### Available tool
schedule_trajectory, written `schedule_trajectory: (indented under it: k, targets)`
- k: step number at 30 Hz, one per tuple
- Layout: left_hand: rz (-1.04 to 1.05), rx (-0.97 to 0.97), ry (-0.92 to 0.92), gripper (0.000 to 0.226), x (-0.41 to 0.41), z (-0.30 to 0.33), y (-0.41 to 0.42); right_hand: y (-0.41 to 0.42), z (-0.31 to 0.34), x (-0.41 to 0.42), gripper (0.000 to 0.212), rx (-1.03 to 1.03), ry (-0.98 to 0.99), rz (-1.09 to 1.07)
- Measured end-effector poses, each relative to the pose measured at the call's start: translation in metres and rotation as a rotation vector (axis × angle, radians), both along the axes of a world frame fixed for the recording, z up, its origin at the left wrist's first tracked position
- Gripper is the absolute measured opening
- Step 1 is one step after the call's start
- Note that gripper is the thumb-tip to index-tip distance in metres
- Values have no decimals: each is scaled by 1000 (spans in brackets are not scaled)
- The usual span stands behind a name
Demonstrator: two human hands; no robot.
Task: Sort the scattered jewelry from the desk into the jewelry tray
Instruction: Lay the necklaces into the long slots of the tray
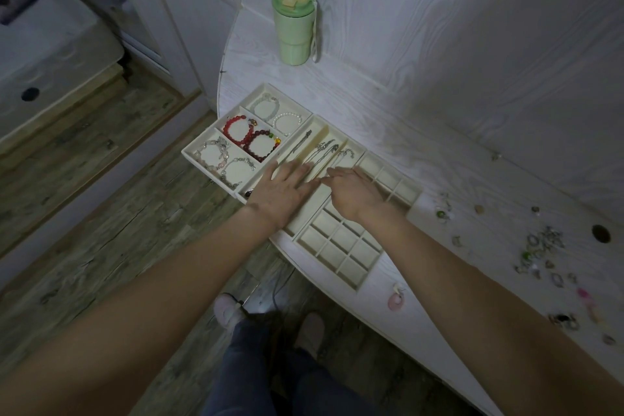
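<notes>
A cream jewelry tray [337, 243] lies across the desk's curved front edge. Its left compartments hold bead bracelets, red ones [251, 138] in the middle, pale ones around them. Long narrow slots hold silver chains [324, 150]. The small square cells at the right and front look bare. My left hand [282, 191] lies flat, fingers spread, over the chain slots. My right hand [354, 191] is beside it, fingertips pinched down at a chain slot; whether it grips a chain I cannot tell. Scattered rings and small pieces [540, 246] lie on the desk to the right.
A green lidded tumbler [294, 25] stands at the back of the white desk [388, 132]. A pink ring-shaped piece [395, 300] lies near the front edge. A round cable hole [601, 234] is at the far right. Wooden floor and my legs lie below.
</notes>
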State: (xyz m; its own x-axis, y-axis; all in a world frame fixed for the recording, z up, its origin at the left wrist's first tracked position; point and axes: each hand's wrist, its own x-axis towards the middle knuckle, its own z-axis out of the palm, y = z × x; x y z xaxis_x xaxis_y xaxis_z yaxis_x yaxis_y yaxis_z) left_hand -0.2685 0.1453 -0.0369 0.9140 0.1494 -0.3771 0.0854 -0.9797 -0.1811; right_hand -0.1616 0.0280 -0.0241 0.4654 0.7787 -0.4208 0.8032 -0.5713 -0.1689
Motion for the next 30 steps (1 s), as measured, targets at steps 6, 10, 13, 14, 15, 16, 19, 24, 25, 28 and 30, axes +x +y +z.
schedule_trajectory:
  k: [6, 10, 13, 14, 15, 16, 19, 24, 25, 28, 30]
  targets:
    - [19, -138, -87, 64, 5, 20, -9, -18, 9, -2, 52, 142, 54, -133]
    - [-13, -207, -127, 52, 28, 50, -38, -49, 18, 3, 51, 189, 59, -261]
    - [-82, -222, -146, 49, 53, 63, -70, -86, 27, 9, 46, 206, 60, -391]
    - [-115, -207, -149, 47, 61, 64, -82, -102, 29, 10, 45, 209, 61, -435]
    - [-143, -196, -150, 44, 70, 64, -94, -118, 31, 11, 45, 207, 64, -478]
    - [-166, -192, -144, 41, 79, 63, -107, -135, 32, 12, 45, 204, 69, -524]
    - [-228, -217, -151, 34, 109, 61, -154, -190, 34, 20, 46, 224, 60, -688]
    - [-328, -327, -132, 38, 160, 56, -233, -274, 31, 41, 46, 290, 60, -946]
    - [-334, -358, -116, 40, 172, 53, -246, -289, 28, 46, 45, 310, 49, -985]
    - [-308, -498, -45, 44, 201, 37, -279, -326, 16, 60, 44, 323, 11, -1056]
    - [-287, -610, -27, 40, 215, 24, -297, -343, 6, 71, 46, 287, 38, -1048]
